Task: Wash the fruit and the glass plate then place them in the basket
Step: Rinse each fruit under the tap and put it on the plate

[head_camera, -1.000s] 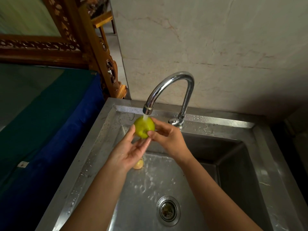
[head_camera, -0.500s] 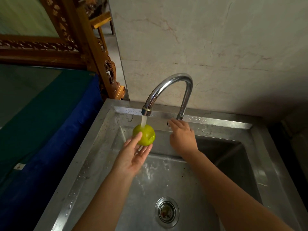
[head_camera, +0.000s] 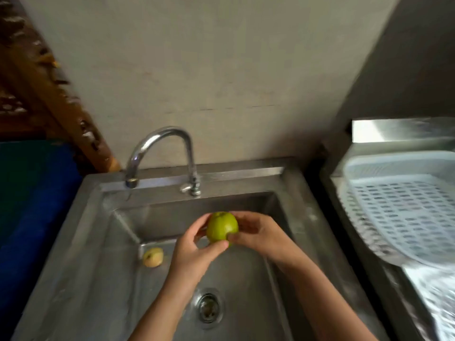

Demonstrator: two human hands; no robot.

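Beside basket [head_camera: 403, 212], pale fruit [head_camera: 153, 257] in sink [head_camera: 246, 279]

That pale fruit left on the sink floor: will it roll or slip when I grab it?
Probably both. The pale fruit looks rounded, so a nudge could roll it across the sink floor. The steel looks wet, so it may be slippery.

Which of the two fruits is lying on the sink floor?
The small pale yellow fruit, alone at the left side of the sink. The green fruit is held above the sink between both hands.
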